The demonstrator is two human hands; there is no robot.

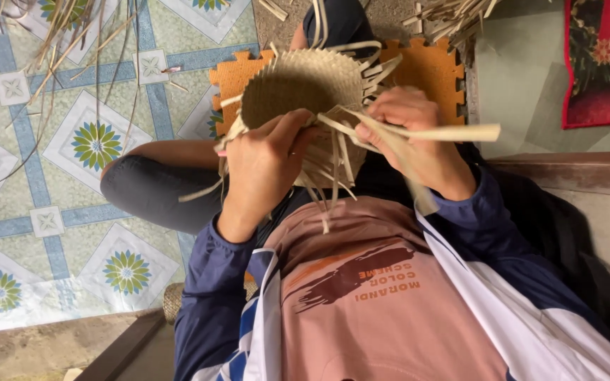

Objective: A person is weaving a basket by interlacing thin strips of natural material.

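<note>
Woven basket (298,85) between left hand (262,166) and right hand (407,130)

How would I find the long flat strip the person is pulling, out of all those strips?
Start at the round, half-woven basket in the person's lap, above the orange foam mat. Many loose pale strips hang from its rim. The one you want runs through the right hand and pokes out sideways past it: the wide strip, much broader than its thin neighbours.
</note>
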